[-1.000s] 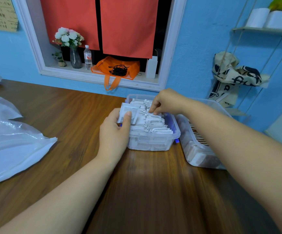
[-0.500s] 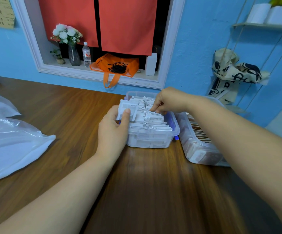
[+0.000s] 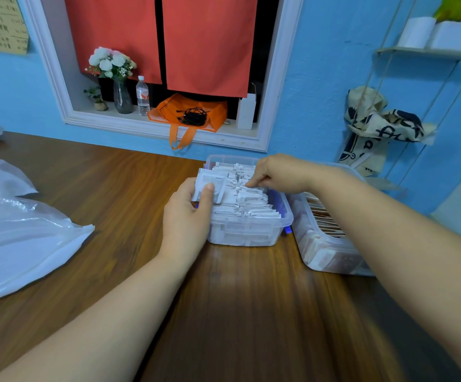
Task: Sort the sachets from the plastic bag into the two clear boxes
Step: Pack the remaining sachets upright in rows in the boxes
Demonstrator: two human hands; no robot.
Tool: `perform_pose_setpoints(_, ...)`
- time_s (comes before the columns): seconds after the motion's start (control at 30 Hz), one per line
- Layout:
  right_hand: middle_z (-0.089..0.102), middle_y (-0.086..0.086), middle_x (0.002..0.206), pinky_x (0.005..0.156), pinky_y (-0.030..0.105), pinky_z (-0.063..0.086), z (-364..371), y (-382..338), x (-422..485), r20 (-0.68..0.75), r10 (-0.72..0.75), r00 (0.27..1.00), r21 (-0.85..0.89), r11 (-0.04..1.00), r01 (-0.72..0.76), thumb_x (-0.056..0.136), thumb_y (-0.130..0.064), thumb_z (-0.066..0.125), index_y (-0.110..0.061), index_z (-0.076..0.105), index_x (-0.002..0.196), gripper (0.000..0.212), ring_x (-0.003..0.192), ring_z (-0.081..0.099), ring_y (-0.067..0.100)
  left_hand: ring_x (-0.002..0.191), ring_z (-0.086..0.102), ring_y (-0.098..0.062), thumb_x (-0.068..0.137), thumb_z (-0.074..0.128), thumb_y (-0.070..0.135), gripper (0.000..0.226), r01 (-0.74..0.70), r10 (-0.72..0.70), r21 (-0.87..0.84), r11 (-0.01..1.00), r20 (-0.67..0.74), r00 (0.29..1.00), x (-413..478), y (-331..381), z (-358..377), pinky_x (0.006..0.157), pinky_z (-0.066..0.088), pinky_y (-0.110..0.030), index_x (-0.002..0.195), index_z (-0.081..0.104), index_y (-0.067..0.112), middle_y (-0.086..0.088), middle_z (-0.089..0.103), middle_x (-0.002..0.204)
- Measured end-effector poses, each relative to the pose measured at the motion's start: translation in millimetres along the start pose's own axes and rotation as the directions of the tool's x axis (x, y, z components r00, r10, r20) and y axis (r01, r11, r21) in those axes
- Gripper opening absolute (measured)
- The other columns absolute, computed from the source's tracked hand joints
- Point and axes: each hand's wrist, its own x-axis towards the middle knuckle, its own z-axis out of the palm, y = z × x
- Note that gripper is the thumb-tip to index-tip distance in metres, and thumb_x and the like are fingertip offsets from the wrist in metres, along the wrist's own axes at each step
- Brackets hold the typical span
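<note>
Closely framed from above, a person's left hand (image 3: pixel 188 216) gripped a small stack of white sachets (image 3: pixel 210 183) between thumb and fingers, holding it upright against the near left corner of a clear box (image 3: pixel 246 235). The right hand (image 3: pixel 277 173) reached over the same box with its fingers curled downward, fingertips (image 3: pixel 248 184) set among the tops of the packed white sachets (image 3: pixel 251 202) standing in rows inside; whether it pinched one could not be told. A second clear box (image 3: pixel 320 257) stood just beside the first on its right, filled with brown-edged sachets (image 3: pixel 327 220) and partly hidden by the right forearm. Both boxes sat on a wooden bench (image 3: pixel 237 312). Well apart on the left lay the plastic bag (image 3: pixel 17 238), flattened and crumpled. Beyond, on a white-framed window ledge in a blue wall, were an orange bag (image 3: pixel 188 114), a water bottle (image 3: pixel 143 96) and a vase of white flowers (image 3: pixel 122 97).
</note>
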Motion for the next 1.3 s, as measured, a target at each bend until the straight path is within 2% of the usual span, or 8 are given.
perform_pose_setpoints(0.07, 0.058, -0.009, 0.103, 0.090, 0.024, 0.043, -1, -3, -6, -0.111, 0.006, 0.994, 0.187, 0.982, 0.015, 0.093, -0.019, 0.056, -0.024, 0.065, 0.117, 0.026, 0.101, 0.056, 0.012, 0.094, 0.058, -0.008, 0.097, 0.045, 0.030, 0.016, -0.001, 0.001, -0.001, 1.000, 0.006, 1.000, 0, 0, 0, 0.080, 0.050, -0.032, 0.104, 0.058, 0.026, 0.017, 0.061, 0.094)
perform_pose_setpoints(0.13, 0.062, -0.008, 0.104, 0.088, 0.023, 0.048, -6, -15, -15, -0.159, 0.016, 0.987, 0.509, 0.858, 0.068, 0.092, -0.021, 0.059, -0.030, 0.063, 0.112, 0.022, 0.094, 0.061, 0.009, 0.098, 0.057, -0.013, 0.096, 0.045, 0.032, 0.017, 0.003, -0.003, 0.009, 1.000, 0.022, 1.000, 1, -2, 1, 0.083, 0.050, -0.038, 0.104, 0.059, 0.027, 0.014, 0.063, 0.096)
perform_pose_setpoints(0.23, 0.065, -0.012, 0.095, 0.083, 0.022, 0.053, -12, -39, -22, -0.167, -0.071, 0.983, 0.694, 0.700, 0.168, 0.085, -0.018, 0.068, -0.034, 0.063, 0.101, 0.023, 0.081, 0.063, 0.004, 0.100, 0.052, -0.014, 0.096, 0.045, 0.033, 0.015, -0.001, -0.002, 0.051, 0.999, 0.052, 0.999, 2, -3, 2, 0.078, 0.046, -0.026, 0.100, 0.059, 0.030, 0.014, 0.062, 0.092)
perform_pose_setpoints(0.43, 0.067, -0.019, 0.067, 0.071, 0.022, 0.055, -16, -51, -15, -0.205, -0.066, 0.976, 0.669, 0.719, 0.189, 0.083, -0.003, 0.067, -0.020, 0.066, 0.078, 0.019, 0.064, 0.060, -0.003, 0.097, 0.050, -0.013, 0.093, 0.051, 0.031, 0.018, -0.004, 0.000, 0.077, 0.997, 0.056, 0.998, 1, -2, 0, 0.071, 0.037, -0.017, 0.104, 0.064, 0.023, 0.014, 0.061, 0.092)
perform_pose_setpoints(0.67, 0.062, 0.006, 0.085, 0.069, 0.024, 0.052, -24, 2, -3, -0.368, 0.270, 0.890, 0.468, 0.881, -0.074, 0.089, -0.008, 0.061, -0.017, 0.058, 0.084, 0.011, 0.066, 0.060, 0.017, 0.093, 0.046, 0.001, 0.089, 0.060, 0.029, 0.025, 0.038, -0.041, 0.089, 0.995, 0.026, 0.999, 1, -3, 2, 0.076, 0.037, -0.007, 0.113, 0.054, 0.026, 0.008, 0.047, 0.118)
perform_pose_setpoints(0.8, 0.068, 0.009, 0.096, 0.077, 0.026, 0.046, -17, 10, 4, -0.348, 0.227, 0.910, 0.255, 0.957, -0.141, 0.089, -0.010, 0.061, -0.008, 0.063, 0.100, 0.011, 0.077, 0.057, 0.016, 0.103, 0.047, -0.006, 0.089, 0.058, 0.033, 0.032, 0.091, -0.095, 0.111, 0.990, 0.036, 0.995, 2, -3, 3, 0.085, 0.043, -0.023, 0.119, 0.052, 0.025, 0.008, 0.046, 0.122)
perform_pose_setpoints(0.97, 0.067, 0.008, 0.102, 0.079, 0.024, 0.042, -12, 4, 14, -0.299, 0.154, 0.942, 0.131, 0.984, -0.119, 0.090, -0.013, 0.060, -0.009, 0.062, 0.104, 0.015, 0.094, 0.060, 0.021, 0.102, 0.048, -0.008, 0.089, 0.059, 0.031, 0.031, 0.072, -0.076, 0.108, 0.991, 0.034, 0.997, 2, -5, 2, 0.084, 0.042, -0.023, 0.119, 0.053, 0.024, 0.008, 0.047, 0.120)
perform_pose_setpoints(1.3, 0.059, -0.001, 0.089, 0.072, 0.023, 0.038, -21, 11, 14, -0.198, 0.107, 0.974, 0.040, 0.994, -0.101, 0.088, -0.015, 0.063, -0.013, 0.063, 0.102, 0.013, 0.073, 0.049, 0.011, 0.105, 0.046, -0.006, 0.090, 0.058, 0.031, 0.029, 0.081, -0.086, 0.112, 0.990, 0.034, 0.996, 3, -6, 2, 0.087, 0.043, -0.023, 0.118, 0.052, 0.024, 0.012, 0.044, 0.117)
